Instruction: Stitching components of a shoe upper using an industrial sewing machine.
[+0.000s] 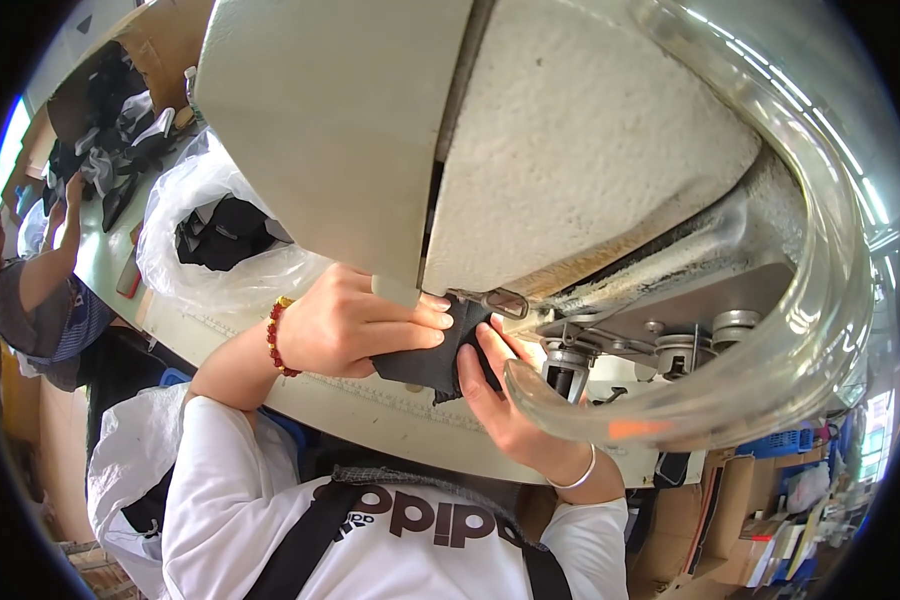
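A small folded piece of black fabric lies under the front of a cream sewing machine head. My left hand, with a red bead bracelet at the wrist, grips its left side, fingertips pressing on top. On the opposite side my right hand, wearing a silver bangle, pinches the fabric's edge between thumb and fingers. A bent wire guard sits just beyond the fingertips. The machine head hides the needle area and the fabric's far end.
A clear plastic bag of black pieces stands left on the pale table. A curved transparent ring and metal thread parts are at the right. Further left, another person handles dark pieces. Cardboard boxes stand lower right.
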Motion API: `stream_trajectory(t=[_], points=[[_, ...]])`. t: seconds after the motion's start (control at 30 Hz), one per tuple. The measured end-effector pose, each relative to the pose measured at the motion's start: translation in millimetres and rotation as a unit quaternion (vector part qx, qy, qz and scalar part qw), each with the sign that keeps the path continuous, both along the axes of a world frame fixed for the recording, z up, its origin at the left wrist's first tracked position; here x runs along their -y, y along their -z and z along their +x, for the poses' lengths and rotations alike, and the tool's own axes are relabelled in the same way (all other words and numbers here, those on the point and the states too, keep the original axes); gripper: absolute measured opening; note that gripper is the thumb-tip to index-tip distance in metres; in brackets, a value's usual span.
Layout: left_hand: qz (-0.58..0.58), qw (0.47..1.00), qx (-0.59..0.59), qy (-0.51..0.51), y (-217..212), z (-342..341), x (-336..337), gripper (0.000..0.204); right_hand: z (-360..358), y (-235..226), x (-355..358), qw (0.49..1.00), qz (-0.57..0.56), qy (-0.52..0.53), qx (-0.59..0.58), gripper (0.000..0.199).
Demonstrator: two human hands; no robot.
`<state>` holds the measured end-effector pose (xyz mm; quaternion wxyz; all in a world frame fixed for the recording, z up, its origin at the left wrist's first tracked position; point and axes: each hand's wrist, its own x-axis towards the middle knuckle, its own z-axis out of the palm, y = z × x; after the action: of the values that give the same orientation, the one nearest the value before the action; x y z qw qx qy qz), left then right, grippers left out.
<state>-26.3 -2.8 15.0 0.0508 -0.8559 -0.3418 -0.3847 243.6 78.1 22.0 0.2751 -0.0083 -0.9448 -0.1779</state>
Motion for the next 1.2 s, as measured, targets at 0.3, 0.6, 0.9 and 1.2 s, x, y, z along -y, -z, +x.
stream_trajectory(t=[0.3,0.6,0.9,1.2], points=[[-0.036,0.998,-0.021,-0.051,5,-6,-1,0.045,-1,19,-17,0.989,0.146,0.010,0.018,0.034],[0.028,0.998,0.053,-0.035,20,-5,-19,0.058,0,33,-21,0.984,0.153,0.085,0.024,0.040],[0.050,0.992,0.074,-0.090,22,3,-17,0.044,-4,28,-35,0.821,0.557,0.111,0.058,0.048],[0.040,0.991,0.126,-0.028,19,5,-19,0.047,-12,45,-30,0.995,-0.040,-0.006,-0.091,0.047]])
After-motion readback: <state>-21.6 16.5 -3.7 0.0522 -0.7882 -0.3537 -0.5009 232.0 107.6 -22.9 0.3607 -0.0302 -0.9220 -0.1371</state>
